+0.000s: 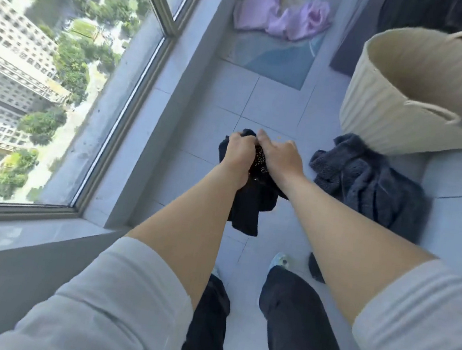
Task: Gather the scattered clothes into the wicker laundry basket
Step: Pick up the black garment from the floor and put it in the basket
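Note:
Both hands hold a black garment (249, 206) with small shiny studs, lifted above the tiled floor in the middle of the view. My left hand (238, 152) grips its left side and my right hand (279, 157) grips its right side; the cloth hangs down between my forearms. The cream wicker laundry basket (385, 107) stands at the upper right, its inside hidden. A dark grey fleecy garment (369, 184) lies crumpled on the floor by the basket's base. A lilac garment (280, 14) lies on a mat at the top.
A large window (60, 79) with a grey sill runs along the left. A blue-toned mat (277, 60) lies on the tiles ahead. Dark fabric (421, 12) sits behind the basket. My legs and slippers (280, 262) are below.

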Available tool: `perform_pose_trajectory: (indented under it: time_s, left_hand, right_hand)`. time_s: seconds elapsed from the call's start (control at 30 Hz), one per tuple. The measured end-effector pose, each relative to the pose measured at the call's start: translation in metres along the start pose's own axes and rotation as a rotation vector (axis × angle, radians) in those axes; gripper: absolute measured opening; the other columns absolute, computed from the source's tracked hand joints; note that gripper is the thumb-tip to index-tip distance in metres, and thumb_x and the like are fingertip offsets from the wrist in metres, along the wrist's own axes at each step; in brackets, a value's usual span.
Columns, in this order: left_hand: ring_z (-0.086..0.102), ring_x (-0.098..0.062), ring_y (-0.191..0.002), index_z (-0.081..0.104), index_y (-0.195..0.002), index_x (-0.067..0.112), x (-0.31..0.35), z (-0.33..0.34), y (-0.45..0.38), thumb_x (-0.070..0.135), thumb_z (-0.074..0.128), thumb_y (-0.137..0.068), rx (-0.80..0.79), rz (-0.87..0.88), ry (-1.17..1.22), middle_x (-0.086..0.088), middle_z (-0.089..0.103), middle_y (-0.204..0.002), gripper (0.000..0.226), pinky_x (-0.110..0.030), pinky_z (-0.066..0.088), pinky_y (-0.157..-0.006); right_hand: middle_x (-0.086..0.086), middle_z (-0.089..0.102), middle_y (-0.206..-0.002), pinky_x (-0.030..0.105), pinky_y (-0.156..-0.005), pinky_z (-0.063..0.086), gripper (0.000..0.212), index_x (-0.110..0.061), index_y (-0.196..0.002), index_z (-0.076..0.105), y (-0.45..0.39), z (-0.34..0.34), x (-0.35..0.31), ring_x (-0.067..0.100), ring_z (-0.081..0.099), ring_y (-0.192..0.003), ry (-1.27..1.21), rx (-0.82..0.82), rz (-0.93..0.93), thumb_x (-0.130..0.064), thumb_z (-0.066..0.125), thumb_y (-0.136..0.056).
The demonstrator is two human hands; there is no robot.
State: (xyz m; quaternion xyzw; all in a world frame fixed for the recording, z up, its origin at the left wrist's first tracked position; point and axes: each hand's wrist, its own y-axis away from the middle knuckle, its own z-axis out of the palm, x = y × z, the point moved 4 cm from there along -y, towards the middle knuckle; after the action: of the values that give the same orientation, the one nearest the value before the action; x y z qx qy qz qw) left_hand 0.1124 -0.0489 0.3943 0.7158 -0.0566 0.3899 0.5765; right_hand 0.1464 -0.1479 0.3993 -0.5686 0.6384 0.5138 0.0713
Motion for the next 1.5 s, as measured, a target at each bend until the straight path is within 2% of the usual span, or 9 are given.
perform_pose_trajectory:
  time_s: [0.17, 0.33, 0.5, 0.63, 0.77, 1.0, 1.1, 1.27, 1.5]
  left_hand:
    - [0.061, -0.030, -0.077, 0.056, -0.072, 0.009, 0.090, 0.011, 0.105, 0.025, 0.048, -0.087, -0.066, -0.036, 0.234, -0.012, 0.060, -0.075, 0.024, -0.035, 0.048, -0.069]
    - [0.057, -0.022, -0.061, 0.051, -0.085, 0.014, 0.153, 0.004, 0.192, 0.038, 0.043, -0.098, -0.168, 0.034, 0.331, -0.007, 0.058, -0.074, 0.029, -0.032, 0.046, -0.066]
    - [0.060, -0.027, -0.084, 0.056, -0.085, 0.021, 0.179, -0.017, 0.206, 0.015, 0.048, -0.079, -0.122, 0.405, -0.035, -0.001, 0.062, -0.083, 0.012, -0.037, 0.051, -0.077]
    - [0.046, -0.025, -0.135, 0.029, -0.148, 0.029, 0.175, -0.024, 0.190, 0.019, 0.066, -0.066, -0.094, 0.672, -0.631, -0.001, 0.048, -0.145, 0.090, -0.048, 0.042, -0.111]
    - [-0.007, -0.026, -0.154, -0.014, -0.155, 0.033, 0.169, -0.006, 0.193, 0.045, 0.086, -0.048, -0.040, 0.664, -0.922, 0.001, -0.005, -0.167, 0.147, -0.048, 0.007, -0.123]
    - [0.062, -0.031, -0.116, 0.058, -0.128, 0.017, 0.224, 0.070, 0.197, 0.021, 0.060, -0.090, -0.007, 0.807, -0.598, -0.007, 0.069, -0.121, 0.038, -0.035, 0.047, -0.096]
    - [0.064, -0.027, -0.101, 0.059, -0.126, 0.016, 0.251, 0.097, 0.189, 0.014, 0.047, -0.093, -0.027, 0.716, -0.424, -0.005, 0.069, -0.113, 0.035, -0.039, 0.052, -0.090]
    - [0.041, -0.012, -0.068, 0.055, -0.101, 0.012, 0.286, 0.151, 0.195, 0.002, 0.043, -0.094, -0.072, 0.698, -0.284, -0.004, 0.054, -0.084, 0.017, -0.026, 0.038, -0.065]
    - [0.053, -0.022, -0.087, 0.041, -0.105, 0.022, 0.342, 0.214, 0.198, -0.006, 0.052, -0.091, -0.128, 0.727, -0.240, -0.007, 0.054, -0.098, 0.034, -0.035, 0.047, -0.083]
  right_hand:
    - [0.006, 0.068, -0.076, 0.040, -0.090, 0.049, 0.063, -0.019, -0.055, 0.069, 0.071, -0.062, -0.081, 0.025, 0.057, -0.106, -0.141, -0.058, -0.009, -0.076, 0.053, -0.078]
    - [0.007, 0.049, -0.063, 0.030, -0.057, 0.037, 0.025, -0.007, -0.061, 0.050, 0.126, -0.126, -0.141, 0.023, 0.047, -0.065, -0.113, 0.070, -0.059, -0.014, 0.062, -0.082]
    - [0.002, 0.034, -0.061, 0.032, -0.056, 0.029, 0.028, -0.011, -0.062, 0.033, 0.148, -0.166, -0.190, 0.024, 0.034, -0.063, 0.165, 0.290, -0.159, -0.007, 0.053, -0.080]
    - [0.002, 0.029, -0.057, 0.032, -0.051, 0.019, 0.021, -0.010, -0.061, 0.035, 0.172, -0.200, -0.225, 0.020, 0.026, -0.059, -0.073, 0.333, -0.252, 0.000, 0.049, -0.073]
    - [0.001, 0.025, -0.055, 0.039, -0.056, 0.018, 0.018, -0.011, -0.058, 0.032, 0.193, -0.238, -0.251, 0.025, 0.020, -0.062, -0.494, 0.273, -0.352, -0.001, 0.047, -0.056]
    - [0.007, 0.043, -0.069, 0.041, -0.073, 0.041, 0.013, -0.017, -0.065, 0.047, 0.193, -0.313, -0.195, 0.027, 0.044, -0.073, -1.007, 0.352, -0.214, -0.004, 0.048, -0.061]
    - [0.005, 0.041, -0.066, 0.029, -0.062, 0.037, 0.018, -0.016, -0.065, 0.046, 0.175, -0.347, -0.143, 0.022, 0.042, -0.074, -0.801, 0.641, -0.028, 0.000, 0.051, -0.072]
    - [0.007, 0.053, -0.096, 0.030, -0.073, 0.039, 0.036, -0.016, -0.106, 0.061, 0.124, -0.334, -0.095, 0.024, 0.050, -0.091, -0.372, 0.587, 0.155, -0.006, 0.049, -0.074]
    - [0.018, 0.004, -0.160, 0.059, -0.116, 0.022, 0.112, -0.023, -0.156, -0.004, 0.089, -0.321, -0.151, 0.042, 0.010, -0.146, -0.021, 0.753, -0.003, -0.009, 0.066, -0.069]
